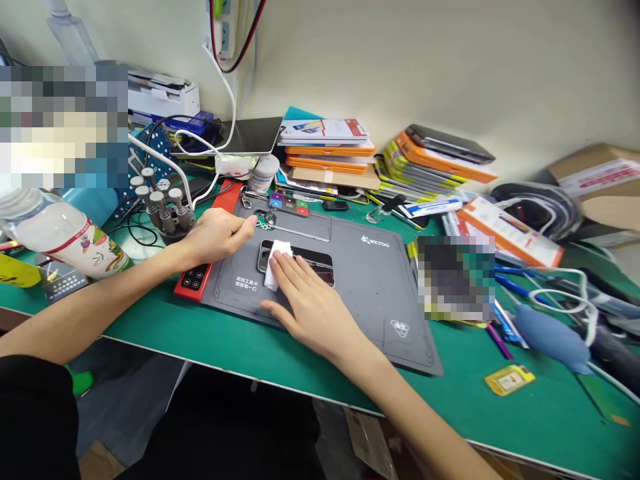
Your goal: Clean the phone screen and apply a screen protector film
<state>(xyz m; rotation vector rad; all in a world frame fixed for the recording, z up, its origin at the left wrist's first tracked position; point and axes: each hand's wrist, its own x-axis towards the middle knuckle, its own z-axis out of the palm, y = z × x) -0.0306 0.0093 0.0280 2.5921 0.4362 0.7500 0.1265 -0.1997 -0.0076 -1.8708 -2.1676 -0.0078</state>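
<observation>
The right hand's grip, flat and wide, presses a white wipe onto the smartphone on the gray work mat, the left hand curled narrow over the mat's left end, contents unclear; likely wiping, so another stroke would want even pressure.

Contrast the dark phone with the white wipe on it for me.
The phone is dark and glossy; the wipe is white and dull. The phone looks longer than the wipe. The phone lies on the gray mat, the wipe across the phone. Both are partly covered by the right hand.
</observation>
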